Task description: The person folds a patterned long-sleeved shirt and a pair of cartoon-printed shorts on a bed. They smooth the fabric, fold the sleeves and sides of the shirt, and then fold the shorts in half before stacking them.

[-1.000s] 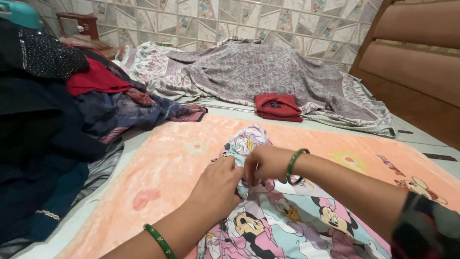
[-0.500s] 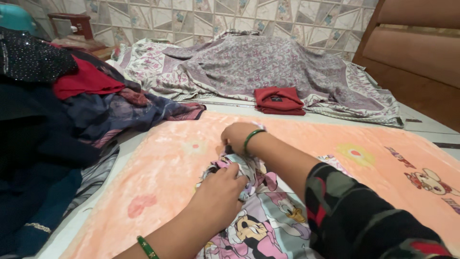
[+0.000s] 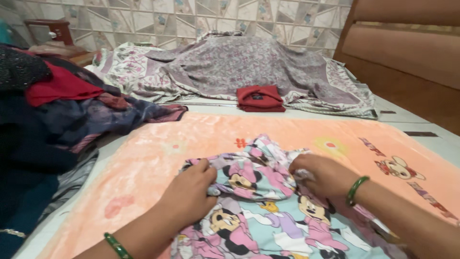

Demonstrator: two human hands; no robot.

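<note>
I've got both hands on the cartoon-print cloth (image 3: 258,201), which lies spread on the peach blanket (image 3: 158,153) right in front of me. Left hand (image 3: 189,192) pinches the cloth's left side, fingers curled shut on a bunched fold w/ thumb on top. Right hand (image 3: 323,175) grips the right side the same way, fingertips tucked into the fabric. The far edge of the cloth is folded over btwn the two hands, rumpled, not flat.

Room: bare blanket beyond the cloth, up to the folded red garment (image 3: 260,98) and the grey patterned sheet (image 3: 249,67). Dark clothes pile (image 3: 52,124) crowds the left edge, close to my left wrist. Right side open toward the wooden headboard (image 3: 407,52).
</note>
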